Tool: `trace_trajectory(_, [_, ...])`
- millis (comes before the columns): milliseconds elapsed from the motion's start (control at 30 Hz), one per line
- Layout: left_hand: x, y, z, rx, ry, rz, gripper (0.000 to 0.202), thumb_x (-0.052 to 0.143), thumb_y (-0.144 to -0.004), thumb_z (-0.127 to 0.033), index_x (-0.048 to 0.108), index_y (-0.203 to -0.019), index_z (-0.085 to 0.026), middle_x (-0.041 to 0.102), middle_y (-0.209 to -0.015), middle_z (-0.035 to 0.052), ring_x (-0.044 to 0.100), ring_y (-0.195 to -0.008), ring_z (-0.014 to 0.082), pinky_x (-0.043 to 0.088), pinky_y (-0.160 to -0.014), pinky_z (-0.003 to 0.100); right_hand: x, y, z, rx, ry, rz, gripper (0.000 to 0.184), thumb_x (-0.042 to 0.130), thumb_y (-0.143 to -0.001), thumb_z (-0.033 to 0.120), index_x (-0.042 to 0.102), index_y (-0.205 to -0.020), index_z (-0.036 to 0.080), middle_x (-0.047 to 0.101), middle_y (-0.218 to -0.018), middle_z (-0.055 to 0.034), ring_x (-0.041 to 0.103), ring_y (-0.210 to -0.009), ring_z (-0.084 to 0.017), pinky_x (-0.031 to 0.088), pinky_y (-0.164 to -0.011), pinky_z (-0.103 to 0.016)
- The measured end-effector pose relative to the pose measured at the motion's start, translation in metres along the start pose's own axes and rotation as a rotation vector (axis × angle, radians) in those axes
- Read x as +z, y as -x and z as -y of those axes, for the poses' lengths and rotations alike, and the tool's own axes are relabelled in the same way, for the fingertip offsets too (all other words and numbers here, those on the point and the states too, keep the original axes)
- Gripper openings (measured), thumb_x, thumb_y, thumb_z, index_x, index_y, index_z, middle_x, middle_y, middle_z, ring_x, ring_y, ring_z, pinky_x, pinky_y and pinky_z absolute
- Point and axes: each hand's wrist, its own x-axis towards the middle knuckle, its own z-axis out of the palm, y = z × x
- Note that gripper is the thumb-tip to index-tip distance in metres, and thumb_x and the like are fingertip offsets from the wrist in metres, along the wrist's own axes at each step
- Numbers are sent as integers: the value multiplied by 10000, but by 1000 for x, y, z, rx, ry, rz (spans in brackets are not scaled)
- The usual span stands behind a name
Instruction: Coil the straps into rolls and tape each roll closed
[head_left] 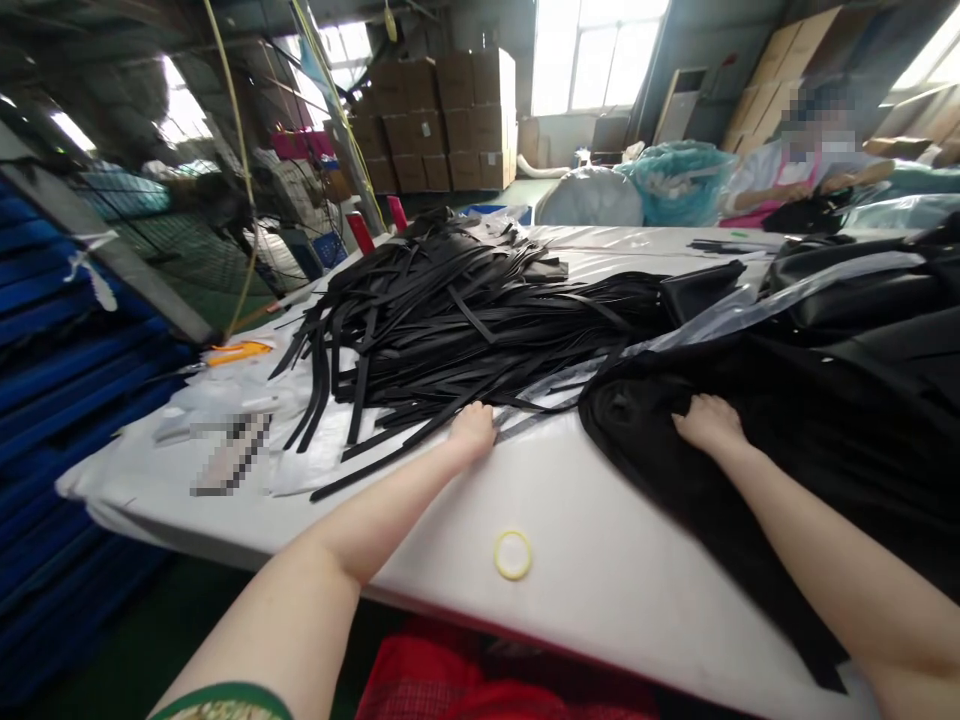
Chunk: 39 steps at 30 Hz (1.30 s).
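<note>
A large heap of long black strips (pixel 480 330) lies across the table. At its near edge my left hand (pixel 474 430) is closed, knuckles up, beside the strip ends and a transparent plastic sheet (pixel 517 428). What its fingers hold is hidden. To the right, my right hand (pixel 711 422) has its fingers curled into a big sheet of black material (pixel 810 420). That sheet drapes along the table's right side, and its narrow lower end reaches the front edge. Between my forearms a yellow ring (pixel 512 556) rests flat on the table.
The white-covered table (pixel 585 600) stretches ahead of me. An orange-handled tool (pixel 238 352) and white plastic bags (pixel 217 400) are at the left. Blue stacked panels (pixel 67 400) stand left of it. A co-worker (pixel 810 170) handles black material at the far right. Cartons (pixel 442 120) are stacked behind.
</note>
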Motion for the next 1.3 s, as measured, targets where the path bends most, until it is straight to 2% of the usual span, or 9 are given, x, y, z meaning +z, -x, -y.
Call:
trace_trajectory(267, [-46,3,-14,59,185,61,188,509,-875,-169,691,-876,-123,684,-875,134,651,-921,257,476,-840,335,-90,109,106,-582,-451,-405,434,532,-848,298,586,-1236,111,522,-1364,-163,430,-1303,-292,337,-1126,-448])
trace_trajectory(400, [-73,44,-31,124,419,165,249,519,-903,-301,685,-853,-122,698,-774,83,649,-742,196,493,-705,287,-108,142,181,-891,-599,-374,760,534,-724,117,336,-1458,119,414,-1477,-139,357,-1375,-268,333,-1136,-465])
trace_trajectory(467, [-84,74,-34,141,549,209,318,513,-912,-393,679,-875,-125,717,-835,78,649,-712,167,501,-683,268,-106,146,208,-935,-606,-340,774,513,-715,89,320,-1464,110,518,-1387,-149,456,-1296,-277,344,-1114,-495])
trace_trajectory(600, [-89,138,-12,61,1040,647,469,468,-915,-547,644,-918,-113,741,-882,135,686,-707,173,535,-686,294,-94,148,234,-903,-569,-316,519,453,-813,85,501,-1329,91,672,-1154,-142,602,-1043,-271,396,-1034,-468])
trace_trajectory(667, [-81,168,11,9,1226,950,446,531,-890,-544,640,-942,-115,748,-875,146,703,-733,190,541,-697,306,-89,149,234,-920,-534,-319,409,434,-885,135,556,-1273,101,681,-1133,-139,601,-1015,-270,396,-1010,-444])
trace_trajectory(767, [-57,208,48,-3,1308,1163,372,606,-874,-469,661,-980,-117,753,-858,125,705,-734,191,539,-714,309,-79,153,230,-949,-453,-276,355,408,-947,199,583,-1249,136,697,-1076,-118,598,-988,-261,395,-977,-413])
trace_trajectory(1000, [-9,248,84,-61,1365,1030,340,514,-939,-403,670,-868,-109,722,-666,83,681,-586,171,527,-641,286,-65,189,234,-1120,-231,-69,656,555,-770,118,423,-1412,93,654,-1164,-141,584,-1008,-271,419,-899,-360])
trace_trajectory(1167, [-5,246,76,-57,1416,968,392,485,-948,-423,667,-886,-82,715,-669,105,665,-570,169,520,-626,296,-64,228,252,-1371,-68,-13,560,474,-878,112,438,-1435,167,681,-907,-103,600,-850,-244,407,-801,-340])
trace_trajectory(1300, [-5,241,57,-201,1433,830,382,605,-864,-487,626,-824,-107,616,-563,15,599,-491,128,474,-540,249,-70,249,261,-1334,-148,68,511,444,-942,167,411,-1451,163,681,-947,-115,618,-908,-244,430,-858,-370])
